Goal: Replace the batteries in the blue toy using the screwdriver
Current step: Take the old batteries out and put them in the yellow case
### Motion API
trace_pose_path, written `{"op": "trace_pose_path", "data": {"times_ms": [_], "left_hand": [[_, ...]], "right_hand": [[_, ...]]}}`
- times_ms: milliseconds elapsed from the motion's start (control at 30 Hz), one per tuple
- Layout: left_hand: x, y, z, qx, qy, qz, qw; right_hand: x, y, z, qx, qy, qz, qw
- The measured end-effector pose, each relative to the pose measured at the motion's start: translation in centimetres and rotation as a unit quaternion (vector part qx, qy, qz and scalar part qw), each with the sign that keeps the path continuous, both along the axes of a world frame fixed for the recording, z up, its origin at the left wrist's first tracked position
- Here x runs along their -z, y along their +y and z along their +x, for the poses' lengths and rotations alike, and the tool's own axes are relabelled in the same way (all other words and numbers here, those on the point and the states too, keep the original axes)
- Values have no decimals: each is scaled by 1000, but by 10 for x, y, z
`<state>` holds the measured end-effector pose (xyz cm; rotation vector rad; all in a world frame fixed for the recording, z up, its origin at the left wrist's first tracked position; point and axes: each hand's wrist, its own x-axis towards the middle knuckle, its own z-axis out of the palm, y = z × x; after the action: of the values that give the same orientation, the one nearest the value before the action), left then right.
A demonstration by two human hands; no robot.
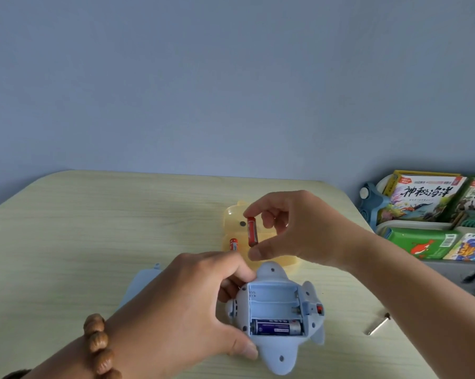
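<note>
The blue toy (274, 359) lies underside up at the table's near edge, its battery bay open. One dark blue battery (276, 327) sits in the nearest slot; the two farther slots hold nothing. My left hand (181, 305) grips the toy's left side, thumb on its near rim. Above and behind the toy, my right hand (291, 228) pinches a red battery (252, 231) upright between forefinger and thumb. A second red battery (234, 244) stands in the yellow box (232, 222) behind. A small metal screwdriver (378, 324) lies on the table to the right.
The toy's pale blue cover (140, 285) lies on the wooden table (94, 228) behind my left hand. A rack of picture books (433, 214) stands past the table's right edge. A bead bracelet (99, 348) is on my left wrist.
</note>
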<state>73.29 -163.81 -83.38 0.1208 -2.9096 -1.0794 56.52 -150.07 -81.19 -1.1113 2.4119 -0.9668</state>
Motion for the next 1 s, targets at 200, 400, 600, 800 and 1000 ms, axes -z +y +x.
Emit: {"op": "trace_pose_path", "data": {"times_ms": [200, 400, 600, 800, 1000], "left_hand": [[2, -1, 0, 3, -1, -12, 1000], [-1, 1, -1, -4, -10, 4, 1000], [0, 0, -1, -12, -15, 15, 1000], [0, 4, -1, -14, -6, 20, 1000], [-14, 11, -1, 5, -42, -4, 999]], "right_hand": [[9, -8, -10, -37, 34, 74, 996], [6, -7, -11, -58, 41, 118, 990], [-5, 30, 7, 33, 71, -2, 997], [14, 87, 70, -20, 8, 44, 999], [31, 92, 68, 13, 7, -11, 1000]]}}
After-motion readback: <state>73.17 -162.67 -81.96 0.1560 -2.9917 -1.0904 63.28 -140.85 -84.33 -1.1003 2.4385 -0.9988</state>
